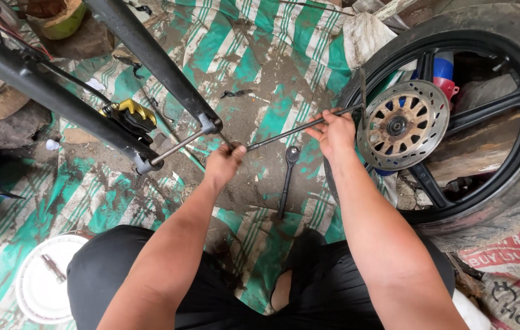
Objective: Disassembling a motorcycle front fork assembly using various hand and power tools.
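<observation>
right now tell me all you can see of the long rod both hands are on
The axle rod is a long, thin, dark metal shaft, dirty-looking, lying tilted across the view, higher at its right end. The right hand grips it near the wheel's brake disc; the left hand holds its lower left end. Whether that end meets the fork leg is hidden by the hand.

I see a dull metal rod [299, 127], a rusty matt brake disc [401, 124], a rough rubber tyre [519, 177] and a muddy woven tarp [254, 67].
</observation>
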